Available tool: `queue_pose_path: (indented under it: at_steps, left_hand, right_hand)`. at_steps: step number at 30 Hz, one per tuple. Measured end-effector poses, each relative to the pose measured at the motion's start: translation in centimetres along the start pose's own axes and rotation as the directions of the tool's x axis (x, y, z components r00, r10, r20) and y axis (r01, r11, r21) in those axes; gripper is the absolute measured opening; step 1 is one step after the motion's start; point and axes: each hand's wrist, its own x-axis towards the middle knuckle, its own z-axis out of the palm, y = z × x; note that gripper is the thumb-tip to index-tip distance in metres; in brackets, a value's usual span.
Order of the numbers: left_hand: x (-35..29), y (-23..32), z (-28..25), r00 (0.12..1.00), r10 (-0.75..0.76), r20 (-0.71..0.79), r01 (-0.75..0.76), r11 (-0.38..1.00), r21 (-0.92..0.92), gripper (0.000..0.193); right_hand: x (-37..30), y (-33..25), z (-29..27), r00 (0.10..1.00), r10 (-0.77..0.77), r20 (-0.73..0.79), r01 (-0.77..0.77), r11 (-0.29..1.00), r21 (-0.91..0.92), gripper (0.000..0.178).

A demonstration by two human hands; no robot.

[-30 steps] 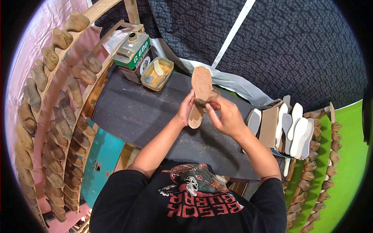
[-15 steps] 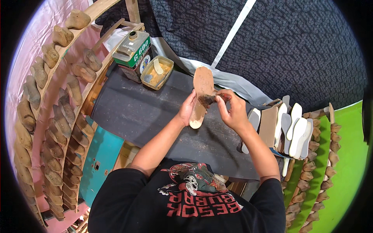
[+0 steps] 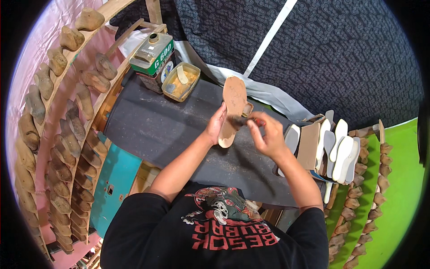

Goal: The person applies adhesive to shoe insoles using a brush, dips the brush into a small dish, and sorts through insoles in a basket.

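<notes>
My left hand grips the left edge of a shoe sole, held upright above the dark table. The sole's face is tan-brown, with a paler patch at its near end. My right hand pinches the reddish handle of a brush. Its dark bristles lie against the narrow middle of the sole and look slightly blurred. A small brownish loop-like piece juts out from the sole's right side; I cannot tell what it is.
On the dark-covered table stand a green-and-black metal can and a plastic tub with yellowish residue and a pale scraper. At right, a cardboard box holds white and grey soles. Wooden shoe lasts line racks on both sides.
The brush has moved slightly down the sole, and my right hand has shifted a little with it. The small brownish piece beside the sole now shows. My left hand stays put.
</notes>
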Motion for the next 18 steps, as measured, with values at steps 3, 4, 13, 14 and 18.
queue_pose_path:
  at_steps: [3, 4, 13, 14, 18]
  left_hand:
    - [0.5, -0.1, -3.0, 0.986, 0.014, 0.164, -0.043, 0.984, 0.172, 0.060]
    - [0.5, 0.0, -2.7, 0.982, 0.024, 0.186, -0.058, 0.983, 0.177, 0.062]
    - [0.7, 0.5, -3.9, 0.996, 0.083, 0.017, -0.084, 0.982, 0.168, 0.064]
    - [0.8, 0.6, -3.4, 0.995, 0.095, -0.014, -0.093, 0.988, 0.121, 0.064]
    - [1.0, 0.8, -3.4, 0.997, 0.069, 0.018, -0.071, 0.993, 0.095, 0.064]
  right_hand:
    - [0.8, 0.8, 0.1, 0.995, 0.082, -0.056, -0.079, 0.996, 0.042, 0.015]
    - [0.7, 1.0, 0.1, 0.995, 0.082, -0.057, -0.080, 0.996, 0.041, 0.015]
    - [-2.0, -2.1, 0.9, 0.975, -0.175, 0.137, 0.163, 0.982, 0.091, 0.016]
    - [-2.1, -2.1, 0.9, 0.975, -0.173, 0.137, 0.162, 0.983, 0.090, 0.016]
    - [-1.8, -1.2, 0.5, 0.994, -0.081, 0.076, 0.073, 0.992, 0.106, 0.013]
